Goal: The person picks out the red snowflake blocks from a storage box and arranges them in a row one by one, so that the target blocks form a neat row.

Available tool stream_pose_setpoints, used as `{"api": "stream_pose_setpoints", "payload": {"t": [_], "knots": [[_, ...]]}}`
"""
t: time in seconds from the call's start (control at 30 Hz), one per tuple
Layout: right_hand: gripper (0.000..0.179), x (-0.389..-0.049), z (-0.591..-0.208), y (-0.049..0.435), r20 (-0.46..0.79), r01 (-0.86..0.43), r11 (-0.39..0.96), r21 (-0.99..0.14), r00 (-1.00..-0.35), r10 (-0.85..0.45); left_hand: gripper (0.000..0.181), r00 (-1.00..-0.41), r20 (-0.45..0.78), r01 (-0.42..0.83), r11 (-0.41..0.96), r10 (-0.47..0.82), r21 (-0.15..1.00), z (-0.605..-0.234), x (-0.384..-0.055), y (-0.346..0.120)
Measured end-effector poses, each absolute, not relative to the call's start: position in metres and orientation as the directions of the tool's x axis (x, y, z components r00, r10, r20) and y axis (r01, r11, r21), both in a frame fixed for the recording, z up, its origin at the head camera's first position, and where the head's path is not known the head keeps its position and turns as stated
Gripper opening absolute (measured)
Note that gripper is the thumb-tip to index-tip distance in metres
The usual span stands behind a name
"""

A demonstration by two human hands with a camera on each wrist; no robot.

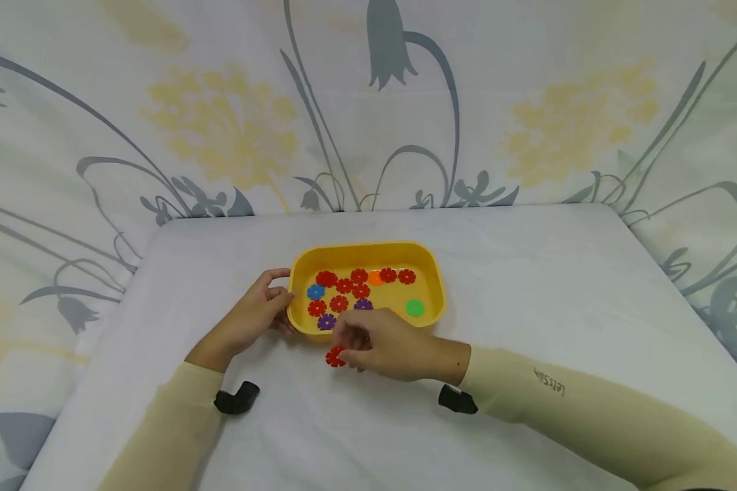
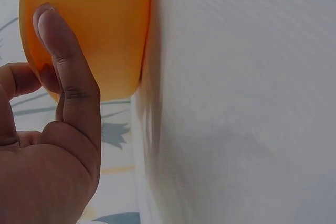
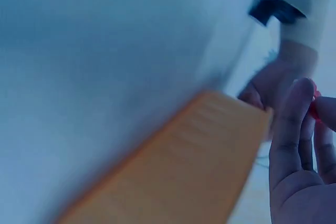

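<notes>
Currently, tray: yellow tray (image 1: 331, 258) on white worktop (image 1: 528, 273), discs lying flat inside.
L hand (image 1: 254, 314): at tray's L end, grip closed w/ rim betw. digits.
R hand (image 1: 389, 344): at tray's near edge, grip narrow, pinching one red disc (image 1: 334, 357).
Held disc: just outside tray's near side, L of its middle.
Other reds (image 1: 339, 303): mostly tray's L & mid., a couple twd far R.
Blue disc (image 1: 316, 292): tray's L end.
Purple discs (image 1: 327, 322): tray's near side, L & mid.
Green disc (image 1: 415, 308): tray's near R.
Orange disc (image 1: 375, 277): tray's far mid., part-hidden by reds.
Floral cloth (image 1: 221, 136): beyond tray.
</notes>
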State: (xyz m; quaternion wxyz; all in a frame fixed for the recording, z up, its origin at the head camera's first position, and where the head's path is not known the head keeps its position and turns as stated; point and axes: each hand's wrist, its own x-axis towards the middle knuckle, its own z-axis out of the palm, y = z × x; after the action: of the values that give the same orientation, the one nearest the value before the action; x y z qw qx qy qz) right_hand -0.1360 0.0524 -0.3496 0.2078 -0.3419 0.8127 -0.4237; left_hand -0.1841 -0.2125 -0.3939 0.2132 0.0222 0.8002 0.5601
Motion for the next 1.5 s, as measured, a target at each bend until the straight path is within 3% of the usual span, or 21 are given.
{"api": "stream_pose_setpoints", "payload": {"t": [0.2, 0.57, 1.07, 1.2, 1.33, 1.5], "knots": [[0.014, -0.137, -0.372, 0.034, -0.082, -0.402, 0.473, -0.784, -0.688, -0.721, 0.058, -0.908, -0.322, -0.219, 0.351, 0.269, 0.91, -0.395, -0.186, -0.213], [0.01, -0.132, -0.392, 0.006, -0.142, -0.495, 0.51, -0.703, -0.606, -0.783, 0.058, -0.921, -0.269, -0.184, 0.295, 0.282, 0.938, -0.397, -0.183, -0.215], [0.008, -0.139, -0.399, 0.003, -0.148, -0.541, 0.552, -0.635, -0.616, -0.774, 0.057, -0.917, -0.267, -0.17, 0.315, 0.297, 0.934, -0.402, -0.184, -0.213], [0.015, -0.136, -0.387, 0.006, -0.145, -0.553, 0.513, -0.657, -0.574, -0.806, 0.058, -0.916, -0.263, -0.162, 0.32, 0.304, 0.933, -0.403, -0.184, -0.213], [0.017, -0.139, -0.351, 0.013, -0.145, -0.544, 0.463, -0.7, -0.527, -0.837, 0.058, -0.912, -0.272, -0.169, 0.325, 0.306, 0.93, -0.403, -0.182, -0.214], [0.01, -0.171, -0.306, 0.024, -0.101, -0.582, 0.502, -0.64, -0.583, -0.806, 0.056, -0.914, -0.275, -0.168, 0.337, 0.299, 0.926, -0.403, -0.185, -0.215]]}}
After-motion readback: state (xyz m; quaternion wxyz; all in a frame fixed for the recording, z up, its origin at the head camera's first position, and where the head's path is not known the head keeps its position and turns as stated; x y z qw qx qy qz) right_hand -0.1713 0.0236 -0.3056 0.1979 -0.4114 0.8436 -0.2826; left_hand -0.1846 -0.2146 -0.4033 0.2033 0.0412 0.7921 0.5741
